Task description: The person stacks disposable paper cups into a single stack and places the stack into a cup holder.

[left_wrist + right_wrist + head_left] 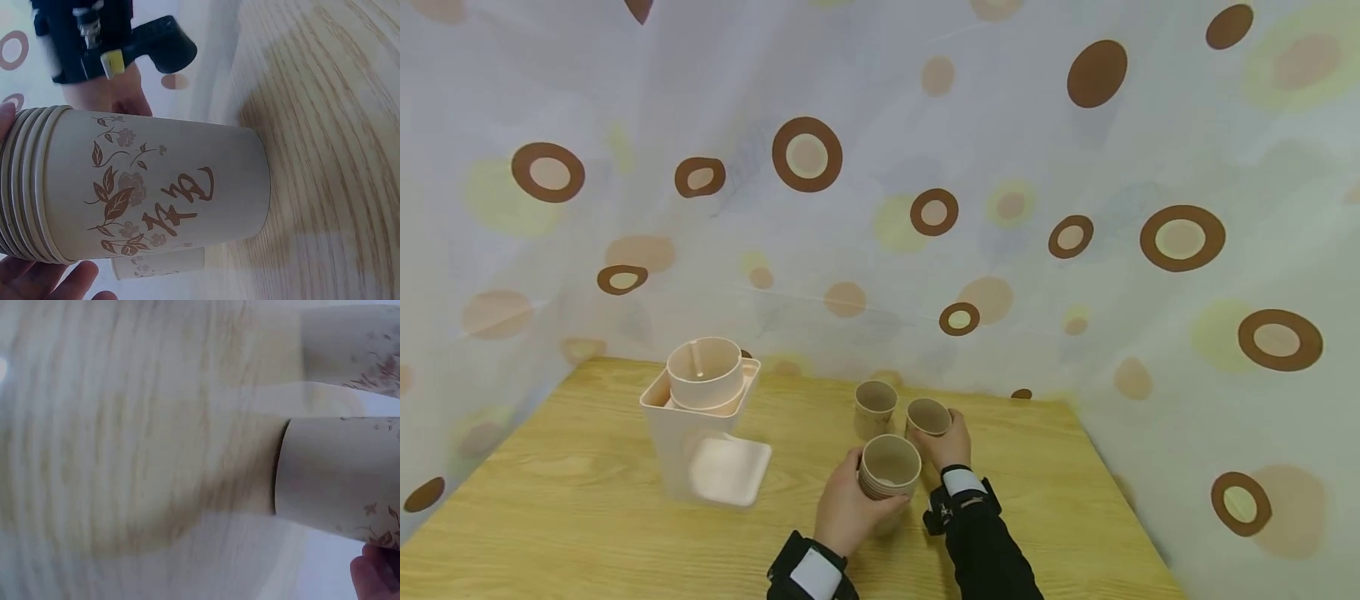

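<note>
In the head view my left hand [847, 510] grips a stack of nested paper cups [891, 465] over the front middle of the table. The left wrist view shows the stack's several rims and, on the outermost cup [156, 181], a brown floral print with lettering. Just behind and to the right, my right hand [951, 443] holds a single paper cup [928, 417] by its side, fingers around it. The base of that cup [331, 475] shows close to the tabletop in the right wrist view. Another paper cup [874, 408] stands upright to its left.
On the left of the wooden table [565, 500] stands a pale squarish container [673, 454] with a round cup-like piece [706, 385] in its top. A flat white panel [733, 471] sits at its front right. Spotted cloth [865, 250] rises behind the table and along its sides.
</note>
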`<state>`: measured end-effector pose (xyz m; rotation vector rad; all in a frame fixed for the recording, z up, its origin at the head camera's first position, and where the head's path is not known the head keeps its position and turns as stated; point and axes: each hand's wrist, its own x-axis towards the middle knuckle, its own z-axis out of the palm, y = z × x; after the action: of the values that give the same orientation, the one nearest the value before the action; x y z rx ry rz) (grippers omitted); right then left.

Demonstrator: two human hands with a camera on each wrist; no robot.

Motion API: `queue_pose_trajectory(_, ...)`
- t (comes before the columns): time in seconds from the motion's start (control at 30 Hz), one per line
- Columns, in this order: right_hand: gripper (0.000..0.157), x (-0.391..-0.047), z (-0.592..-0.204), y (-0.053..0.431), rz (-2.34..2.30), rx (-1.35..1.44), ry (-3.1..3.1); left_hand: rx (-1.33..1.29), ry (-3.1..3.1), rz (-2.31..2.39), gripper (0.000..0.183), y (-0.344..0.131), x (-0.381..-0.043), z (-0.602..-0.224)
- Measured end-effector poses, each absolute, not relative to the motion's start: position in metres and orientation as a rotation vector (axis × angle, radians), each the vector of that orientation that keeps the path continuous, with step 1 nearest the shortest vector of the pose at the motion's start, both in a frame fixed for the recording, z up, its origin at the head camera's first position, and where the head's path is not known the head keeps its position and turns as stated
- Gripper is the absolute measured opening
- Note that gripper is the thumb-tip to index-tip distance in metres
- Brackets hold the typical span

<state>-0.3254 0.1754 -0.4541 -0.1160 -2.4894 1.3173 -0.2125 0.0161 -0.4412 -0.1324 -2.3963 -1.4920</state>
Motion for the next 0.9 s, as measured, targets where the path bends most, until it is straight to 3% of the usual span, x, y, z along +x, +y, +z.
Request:
queue_pose_trajectory(0.3, 0.077, -0.298, -0.435, 0.183, 1.461, -0.172, -2.407, -0.024, -2.415, -1.416, 0.076, 0.020, -0.210, -0.441)
queue_pose_trajectory(0.9, 0.078, -0.247, -0.369, 0.179, 1.463, 0.074, -2.251, 0.055, -2.416, -1.283, 0.076, 0.023, -0.219, -0.442)
